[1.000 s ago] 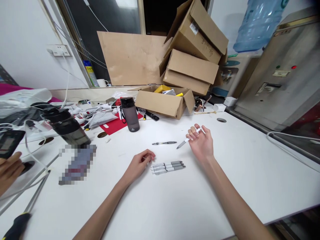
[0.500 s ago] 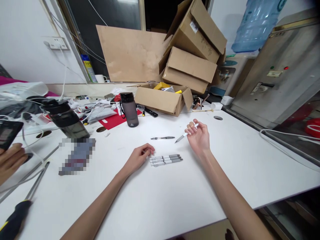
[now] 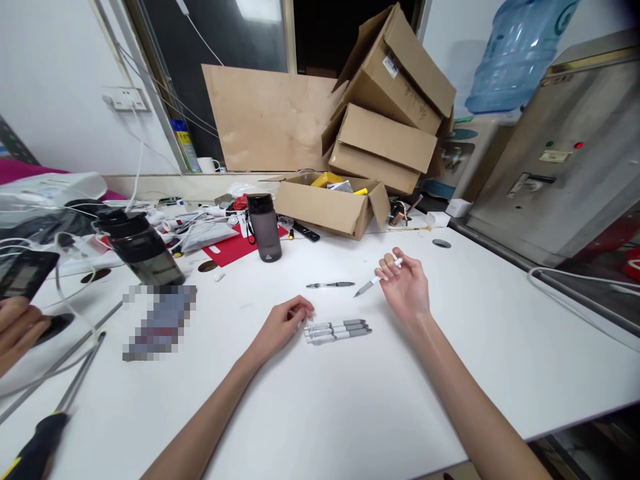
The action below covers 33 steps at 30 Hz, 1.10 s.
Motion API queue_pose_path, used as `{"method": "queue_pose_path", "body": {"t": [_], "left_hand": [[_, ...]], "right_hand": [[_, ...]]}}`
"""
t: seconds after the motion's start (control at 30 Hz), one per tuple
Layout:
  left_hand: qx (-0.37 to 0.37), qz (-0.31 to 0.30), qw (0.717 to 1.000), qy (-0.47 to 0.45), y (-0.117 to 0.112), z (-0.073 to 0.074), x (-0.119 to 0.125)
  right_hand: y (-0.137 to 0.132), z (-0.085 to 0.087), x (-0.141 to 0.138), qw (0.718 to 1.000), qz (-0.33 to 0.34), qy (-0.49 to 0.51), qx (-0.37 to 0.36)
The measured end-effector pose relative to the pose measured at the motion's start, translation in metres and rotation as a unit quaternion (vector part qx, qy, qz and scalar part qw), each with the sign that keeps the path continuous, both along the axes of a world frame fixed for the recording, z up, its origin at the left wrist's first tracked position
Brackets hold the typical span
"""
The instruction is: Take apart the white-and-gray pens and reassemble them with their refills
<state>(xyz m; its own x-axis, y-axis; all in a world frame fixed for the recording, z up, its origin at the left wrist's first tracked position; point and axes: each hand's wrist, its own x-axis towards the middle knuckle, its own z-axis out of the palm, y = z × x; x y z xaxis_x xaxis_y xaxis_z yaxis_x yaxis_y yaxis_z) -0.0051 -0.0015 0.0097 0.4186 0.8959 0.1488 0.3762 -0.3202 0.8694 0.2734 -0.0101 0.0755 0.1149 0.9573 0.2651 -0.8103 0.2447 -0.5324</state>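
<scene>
My right hand [image 3: 407, 287] holds a white pen with a grey cap [image 3: 376, 280], palm up, tip pointing left just above the white table [image 3: 350, 413]. My left hand [image 3: 283, 327] rests on the table with fingers curled, touching the left ends of three white-and-grey pens [image 3: 337, 330] lying side by side. A darker pen [image 3: 330, 285] lies alone a little farther back, between the two hands.
A grey bottle [image 3: 264, 227] and a larger dark bottle [image 3: 140, 250] stand at the back left among cables. Cardboard boxes [image 3: 385, 127] are stacked behind. Another person's hand with a phone [image 3: 20, 300] is at the far left. A screwdriver [image 3: 40, 440] lies at the near left.
Both hands and the pens stay as they were; only the camera view has shifted slightly.
</scene>
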Motion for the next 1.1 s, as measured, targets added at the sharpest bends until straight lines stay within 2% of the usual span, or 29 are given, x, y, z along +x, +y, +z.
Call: {"method": "queue_pose_path", "body": {"t": [0.17,0.3,0.4,0.53,0.63,0.8,0.9,0.97,1.03,1.1], "left_hand": [[0.0,0.011,1.0,-0.003,-0.002,0.002,-0.001],[0.022,0.028,0.999,-0.01,-0.007,0.007,0.002],[0.051,0.031,0.998,-0.026,-0.011,0.013,0.007],[0.061,0.035,0.996,-0.059,-0.016,0.019,0.011],[0.06,0.033,0.994,-0.081,-0.017,0.021,0.013],[0.056,0.004,0.995,-0.078,-0.02,0.022,0.016],[0.056,0.025,0.996,-0.069,-0.019,0.022,0.014],[0.052,0.054,0.993,-0.096,-0.016,0.021,0.011],[0.045,0.083,0.986,-0.138,-0.011,0.02,0.008],[0.04,0.104,0.98,-0.165,-0.008,0.02,0.006]], "right_hand": [[-0.002,0.0,-0.007,0.996,-0.03,-0.087,0.002],[-0.004,-0.007,-0.014,0.971,-0.06,-0.227,0.035],[-0.007,-0.012,-0.02,0.924,-0.074,-0.37,0.063],[-0.011,-0.017,-0.027,0.829,-0.095,-0.542,0.094],[-0.014,-0.02,-0.031,0.793,-0.059,-0.597,0.104],[-0.02,-0.022,-0.036,0.775,0.009,-0.619,0.124],[-0.02,-0.019,-0.032,0.767,0.035,-0.629,0.122],[-0.017,-0.018,-0.024,0.767,0.014,-0.634,0.096],[-0.012,-0.018,-0.014,0.778,-0.045,-0.624,0.058],[-0.008,-0.019,-0.006,0.791,-0.07,-0.606,0.042]]}}
